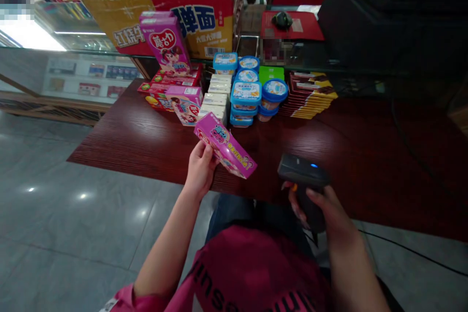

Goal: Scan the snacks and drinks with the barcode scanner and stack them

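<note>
My left hand grips a pink snack box by its near left end, holding it tilted above the dark wooden table. Wrapped around the handle of a black barcode scanner is my right hand, with a finger near the orange trigger. A blue light glows on top of the scanner, whose head points left toward the box. Just beyond the held box stand another pink box, a stack of pale small packs and blue-lidded tubs.
An open cardboard carton sits on the glass shelf behind, with an upright pink box in front. Red boxes lie at the left, brown-yellow packs at the right. A black machine fills the back right; a cable trails below.
</note>
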A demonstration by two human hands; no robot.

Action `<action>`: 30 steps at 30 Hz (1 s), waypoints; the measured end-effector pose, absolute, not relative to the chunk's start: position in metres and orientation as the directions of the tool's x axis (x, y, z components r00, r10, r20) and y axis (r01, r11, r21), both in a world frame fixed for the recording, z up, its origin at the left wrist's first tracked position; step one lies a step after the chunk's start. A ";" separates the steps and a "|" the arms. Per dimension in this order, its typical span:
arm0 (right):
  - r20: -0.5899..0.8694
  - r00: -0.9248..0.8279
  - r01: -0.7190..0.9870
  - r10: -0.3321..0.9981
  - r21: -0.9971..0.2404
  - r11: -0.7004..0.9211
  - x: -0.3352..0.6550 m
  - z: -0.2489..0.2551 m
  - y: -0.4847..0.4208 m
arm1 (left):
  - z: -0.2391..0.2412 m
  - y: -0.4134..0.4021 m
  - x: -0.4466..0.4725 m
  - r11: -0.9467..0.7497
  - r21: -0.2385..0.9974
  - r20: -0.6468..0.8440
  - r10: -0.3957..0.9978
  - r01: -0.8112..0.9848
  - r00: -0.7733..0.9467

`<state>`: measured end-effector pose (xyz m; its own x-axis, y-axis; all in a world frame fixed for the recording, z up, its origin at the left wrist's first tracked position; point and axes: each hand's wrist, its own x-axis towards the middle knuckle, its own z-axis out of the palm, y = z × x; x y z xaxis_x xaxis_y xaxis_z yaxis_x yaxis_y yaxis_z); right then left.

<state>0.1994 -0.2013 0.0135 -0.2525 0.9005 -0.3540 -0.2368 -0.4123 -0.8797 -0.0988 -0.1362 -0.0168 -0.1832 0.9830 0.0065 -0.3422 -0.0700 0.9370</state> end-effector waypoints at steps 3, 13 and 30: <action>-0.331 -0.284 -0.270 0.900 -0.873 -0.406 0.201 0.012 -0.201 | -0.022 -0.134 -0.095 -0.093 0.945 0.027 0.978 -0.314 -0.209; -0.289 -0.377 -0.316 0.880 -0.853 -0.415 0.207 0.007 -0.199 | -0.013 -0.131 -0.076 -0.137 0.989 0.106 0.918 -0.054 -0.383; -0.213 -0.433 -0.349 0.876 -0.857 -0.380 0.208 -0.006 -0.195 | 0.014 -0.158 -0.064 0.008 0.704 -0.151 0.979 -0.710 -0.139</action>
<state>0.2083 -0.1953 -0.0056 -0.4333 0.8758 -0.2126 -0.3487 -0.3804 -0.8566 -0.0635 -0.1578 0.0138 -0.1385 0.9788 -0.1509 -0.7102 0.0080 0.7040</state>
